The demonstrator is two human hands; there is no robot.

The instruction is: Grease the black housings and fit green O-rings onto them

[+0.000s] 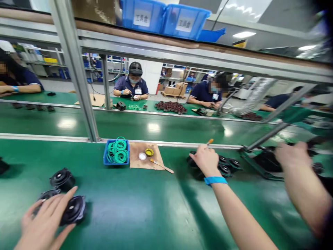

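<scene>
My left hand [48, 217] lies at the lower left over a small group of black round parts that look like speakers. Its thumb and forefinger span one black speaker [74, 210], and the other fingers partly cover another. A further speaker [62, 178] stands just beyond them. Farther off, my right hand [208, 160], with a blue band at the wrist, is curled above more black speakers [225, 169]. From its fingers pokes the tip of a brush [210, 141]; the rest of that brush is hidden, and the fingertips cannot be made out.
A blue bin [105, 158] holds green rings. Beside it, a cardboard sheet [135, 165] bears a white lid, a yellow cup and another brush [168, 169]. A co-worker's blurred arm [299, 170] reaches in at right, near a black part on a stand. A metal post [78, 76] rises behind.
</scene>
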